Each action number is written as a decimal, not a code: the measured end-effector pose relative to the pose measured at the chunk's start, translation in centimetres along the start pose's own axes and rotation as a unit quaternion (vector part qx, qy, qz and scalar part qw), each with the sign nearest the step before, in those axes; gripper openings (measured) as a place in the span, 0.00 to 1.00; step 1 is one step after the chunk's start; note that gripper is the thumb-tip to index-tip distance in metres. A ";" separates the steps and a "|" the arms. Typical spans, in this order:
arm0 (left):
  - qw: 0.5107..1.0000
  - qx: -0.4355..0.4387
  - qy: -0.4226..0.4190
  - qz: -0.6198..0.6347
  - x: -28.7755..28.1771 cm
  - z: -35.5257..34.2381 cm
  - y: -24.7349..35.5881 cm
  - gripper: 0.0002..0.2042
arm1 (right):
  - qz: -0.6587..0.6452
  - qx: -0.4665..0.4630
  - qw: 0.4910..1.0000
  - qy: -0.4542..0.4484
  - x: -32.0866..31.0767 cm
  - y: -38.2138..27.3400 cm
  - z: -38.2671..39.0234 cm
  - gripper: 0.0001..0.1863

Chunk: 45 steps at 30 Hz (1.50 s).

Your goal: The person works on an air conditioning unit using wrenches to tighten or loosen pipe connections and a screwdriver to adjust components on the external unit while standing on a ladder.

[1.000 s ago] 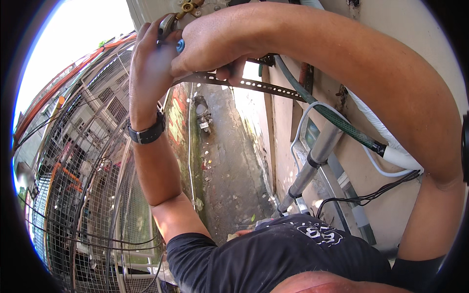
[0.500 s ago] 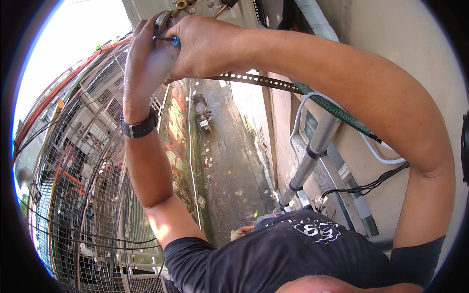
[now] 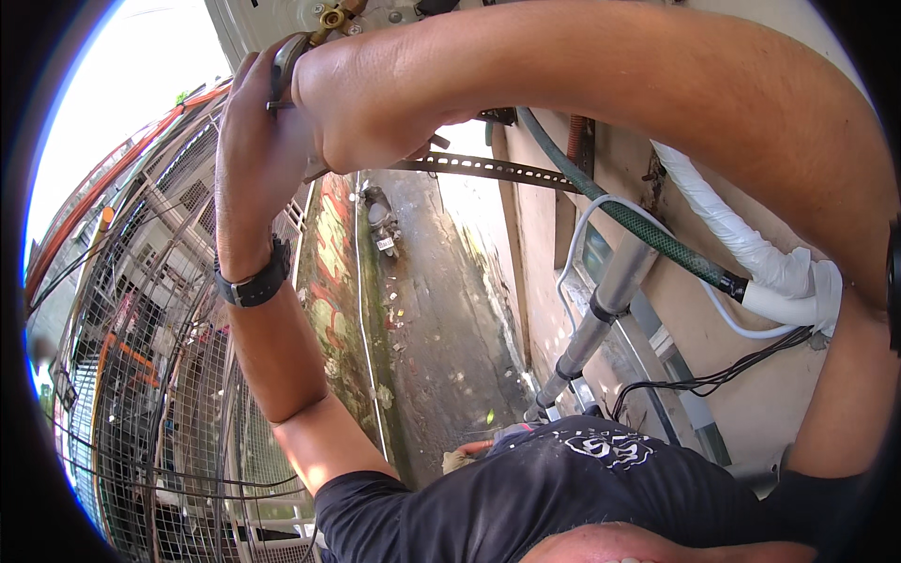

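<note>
Both hands are raised together at the upper left, just below a brass valve on a light metal casing. My left hand, with a dark watch at its wrist, is curled round a grey metal tool that looks like a wrench; its curved head reaches up beside the valve. My right hand is closed against the left one, and its fingers mostly hide what they hold. A thin dark rod juts out between the two hands. A blur smears the spot where the hands meet.
A perforated metal bar runs below my right forearm. At the right are a green hose, white-wrapped piping, black cables and a metal pole. Far below lies an alley; wire mesh fills the left. Another hand shows low down.
Both hands have shifted slightly left, and my right forearm has risen, uncovering the white-wrapped piping. A blue piece on the rod, seen before by my right fingers, is now hidden.
</note>
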<state>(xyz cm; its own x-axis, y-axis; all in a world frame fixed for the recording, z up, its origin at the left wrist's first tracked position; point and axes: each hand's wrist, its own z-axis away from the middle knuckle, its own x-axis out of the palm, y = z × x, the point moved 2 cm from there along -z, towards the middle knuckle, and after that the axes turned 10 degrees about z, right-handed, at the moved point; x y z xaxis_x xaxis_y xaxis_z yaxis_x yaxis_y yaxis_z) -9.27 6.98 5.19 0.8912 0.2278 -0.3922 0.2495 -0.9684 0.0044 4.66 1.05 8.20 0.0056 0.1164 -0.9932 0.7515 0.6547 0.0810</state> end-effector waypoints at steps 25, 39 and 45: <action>0.997 -0.057 0.026 0.042 0.8 -0.2 1.3 0.18 | 0.312 0.080 0.944 -0.064 -1.4 -4.1 2.2 0.10; 0.996 -0.067 0.014 0.058 0.7 -0.7 1.7 0.19 | 0.336 0.100 0.935 -0.053 -1.9 -5.1 3.8 0.12; 0.996 -0.058 0.022 0.058 0.5 -0.4 1.5 0.18 | 0.353 0.112 0.926 -0.069 -1.7 -6.1 4.3 0.13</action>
<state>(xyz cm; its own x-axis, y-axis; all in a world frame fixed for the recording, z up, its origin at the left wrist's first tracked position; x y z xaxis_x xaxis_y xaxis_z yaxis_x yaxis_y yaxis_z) -8.28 5.65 5.40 0.9317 0.1212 -0.3425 0.1832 -0.9708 0.1547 2.86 -6.34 8.99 0.6200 0.3506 -0.7019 0.6463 0.2791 0.7102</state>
